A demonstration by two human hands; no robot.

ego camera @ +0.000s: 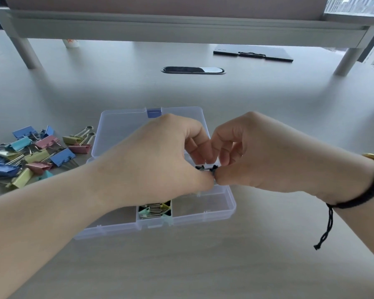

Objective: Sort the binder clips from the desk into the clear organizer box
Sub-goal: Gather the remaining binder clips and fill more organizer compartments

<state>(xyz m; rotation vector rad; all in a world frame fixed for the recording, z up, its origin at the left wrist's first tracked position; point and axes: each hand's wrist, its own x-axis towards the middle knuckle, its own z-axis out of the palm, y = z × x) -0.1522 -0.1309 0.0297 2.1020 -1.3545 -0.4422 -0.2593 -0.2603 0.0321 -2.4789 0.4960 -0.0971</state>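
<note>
left hand + right hand: both grips pinching one small black binder clip | clear organizer box beneath | coloured clips far left on worktop

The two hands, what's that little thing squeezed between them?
A small black binder clip, pinched between the left hand and right hand over the clear organizer box, seen in the head view.

Loose binder clips crowd the desk left of the organizer box; its right lies bare.
</note>
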